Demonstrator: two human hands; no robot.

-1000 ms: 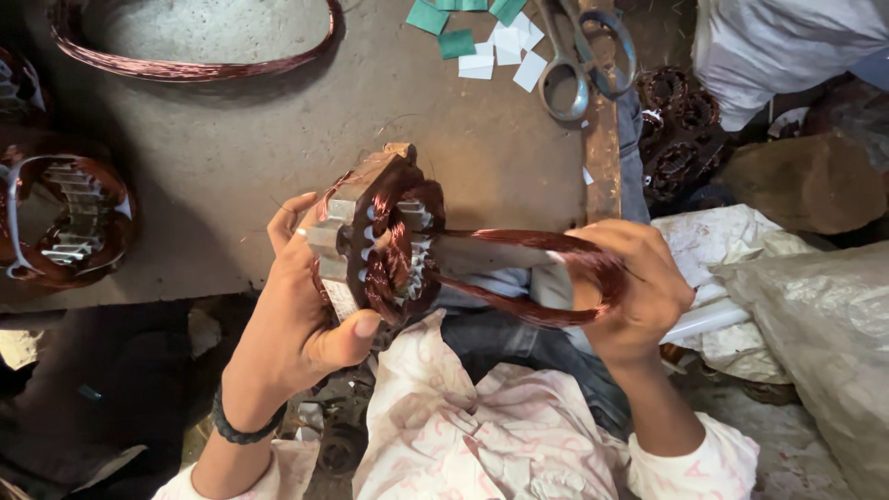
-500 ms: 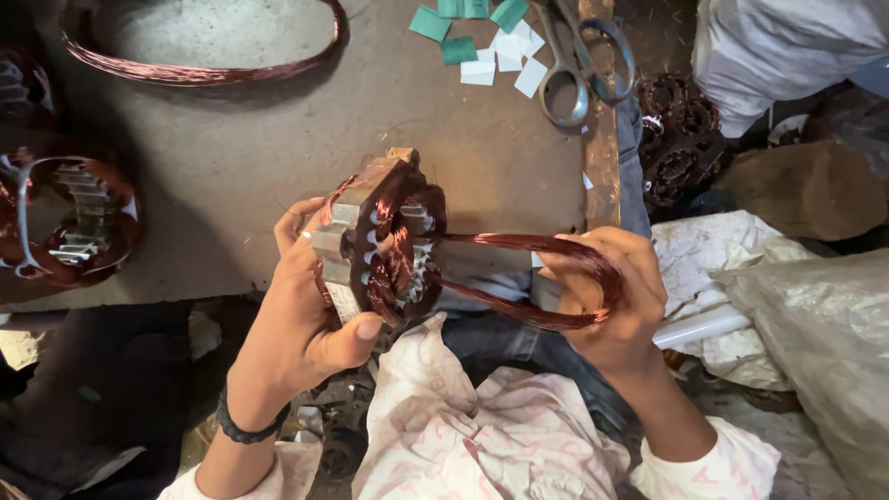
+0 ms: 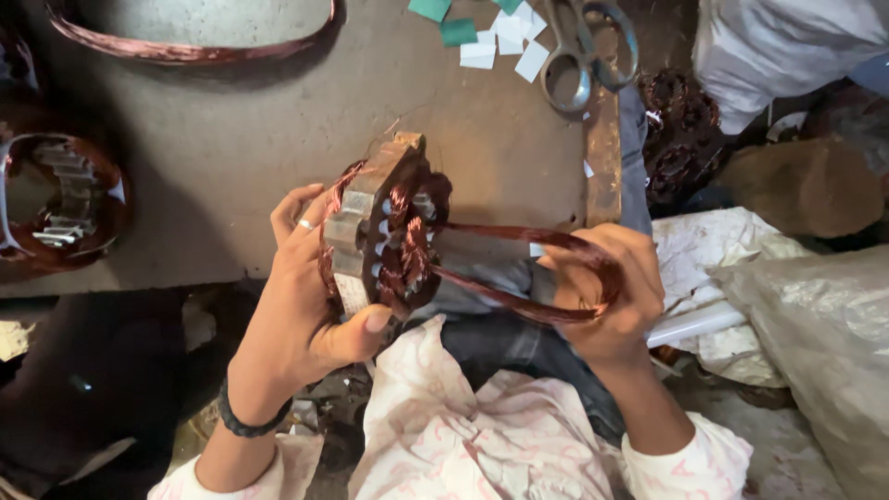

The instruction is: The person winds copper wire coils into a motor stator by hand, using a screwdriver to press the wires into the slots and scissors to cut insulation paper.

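Now my left hand (image 3: 306,306) grips the stator (image 3: 375,236) while my right hand (image 3: 611,292) has drawn the copper coil (image 3: 519,273) tighter, seating it.

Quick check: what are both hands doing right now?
Left hand: closed around the motor stator.
Right hand: closed on the copper wire coil.

Bare grey table top (image 3: 241,130) lies open at 11 to 12 o'clock of the stator (image 3: 380,231). Scissors (image 3: 583,46) and paper slips (image 3: 491,37) crowd 1 o'clock, a second stator (image 3: 56,204) blocks 9 o'clock, and plastic sacks (image 3: 806,315) fill 3 o'clock.
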